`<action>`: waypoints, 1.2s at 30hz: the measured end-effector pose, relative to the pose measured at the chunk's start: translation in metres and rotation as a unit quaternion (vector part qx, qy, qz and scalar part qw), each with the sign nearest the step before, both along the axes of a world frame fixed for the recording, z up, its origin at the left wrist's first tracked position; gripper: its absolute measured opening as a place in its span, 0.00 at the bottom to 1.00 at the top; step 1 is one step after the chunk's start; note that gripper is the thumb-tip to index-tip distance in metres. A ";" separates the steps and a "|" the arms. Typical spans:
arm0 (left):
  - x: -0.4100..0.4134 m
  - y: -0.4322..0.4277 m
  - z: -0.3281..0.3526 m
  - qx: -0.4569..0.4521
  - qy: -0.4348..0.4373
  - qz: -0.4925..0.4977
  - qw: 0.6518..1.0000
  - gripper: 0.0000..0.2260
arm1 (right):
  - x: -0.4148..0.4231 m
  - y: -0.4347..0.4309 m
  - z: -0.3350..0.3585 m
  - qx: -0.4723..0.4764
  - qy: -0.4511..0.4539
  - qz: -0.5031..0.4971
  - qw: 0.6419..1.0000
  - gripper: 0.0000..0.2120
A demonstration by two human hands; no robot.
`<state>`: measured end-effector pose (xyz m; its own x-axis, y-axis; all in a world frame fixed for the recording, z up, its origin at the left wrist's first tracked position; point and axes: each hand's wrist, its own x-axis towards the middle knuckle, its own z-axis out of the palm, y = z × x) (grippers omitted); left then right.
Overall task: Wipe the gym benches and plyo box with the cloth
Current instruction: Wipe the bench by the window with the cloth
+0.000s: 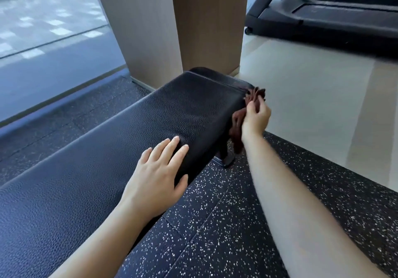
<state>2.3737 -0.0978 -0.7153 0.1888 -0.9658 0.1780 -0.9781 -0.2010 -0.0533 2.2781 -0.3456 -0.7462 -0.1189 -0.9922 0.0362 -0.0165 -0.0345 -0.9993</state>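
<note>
**Q:** State the position of the bench.

**A:** The bench point(129, 148) runs from the lower left of the view toward the upper centre. Its pad is black, with a grained leather-like surface. The far end lies just in front of a wood-toned column point(172, 30). One metal foot point(227, 159) shows under the right edge, on the speckled rubber flooring point(215, 224).

**Q:** State the condition of the left hand.

**A:** The left hand point(157, 174) lies flat on top of the pad, near its right edge. The fingers are straight and slightly spread. The thumb hangs over the edge. It holds nothing.

**Q:** And the right hand?

**A:** The right hand point(256, 116) is at the right side of the pad, near the far corner. Its fingers are curled round the cloth point(237, 127) and grip it.

**Q:** Locate the cloth.

**A:** It is dark brown and bunched — one part sticks up above the fingers, the rest hangs below the hand. It sits against the side face of the pad, not on the top surface.

**Q:** Surroundings?

**A:** A pale floor point(312, 105) lies to the right, a treadmill point(323, 8) at the upper right, and a floor-level window point(43, 41) on the left.
</note>
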 end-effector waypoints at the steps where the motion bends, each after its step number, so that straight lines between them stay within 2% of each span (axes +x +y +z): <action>1: 0.000 0.000 -0.001 -0.004 -0.002 -0.001 1.000 0.26 | -0.001 -0.014 -0.001 0.014 -0.015 0.006 1.000 0.17; 4: 0.001 0.000 -0.001 -0.004 -0.005 0.000 1.000 0.26 | 0.002 -0.017 -0.002 0.020 -0.028 -0.025 0.999 0.15; 6: 0.000 0.000 -0.003 -0.007 -0.006 -0.004 1.000 0.26 | 0.012 0.010 -0.007 -0.016 -0.053 -0.051 0.997 0.15; 10: 0.002 0.001 -0.003 -0.010 -0.014 -0.007 1.000 0.26 | 0.022 0.044 -0.013 -0.061 -0.036 -0.074 0.995 0.14; 14: 0.002 0.001 -0.006 -0.016 -0.011 -0.003 1.000 0.26 | 0.011 -0.032 0.005 -0.009 -0.012 -0.032 0.999 0.15; 17: 0.001 0.000 -0.006 -0.015 -0.012 -0.001 1.000 0.26 | -0.007 -0.067 0.009 0.062 -0.091 0.008 0.994 0.13; 23: 0.002 0.000 -0.005 -0.024 -0.017 -0.005 1.000 0.25 | 0.018 0.011 -0.036 0.117 -0.171 -0.081 0.975 0.14; 26: 0.002 0.001 -0.005 -0.020 -0.021 -0.006 1.000 0.26 | 0.021 0.020 -0.035 0.122 -0.186 -0.092 0.971 0.15; 32: 0.002 0.000 -0.004 -0.021 -0.025 -0.007 0.999 0.26 | 0.001 -0.064 -0.010 0.139 -0.189 -0.037 0.971 0.14; 34: 0.002 0.000 -0.004 -0.018 -0.027 -0.005 0.999 0.26 | 0.001 -0.048 -0.010 0.128 -0.201 -0.029 0.971 0.13; 36: 0.002 0.000 -0.004 -0.013 -0.026 -0.005 1.000 0.26 | 0.010 -0.014 -0.020 0.070 -0.204 -0.039 0.976 0.14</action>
<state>2.3755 -0.0976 -0.7189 0.1682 -0.9624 0.2133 -0.9762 -0.1926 -0.0992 2.2883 -0.3594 -0.7664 -0.1709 -0.9712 -0.1662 0.3865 0.0891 -0.9180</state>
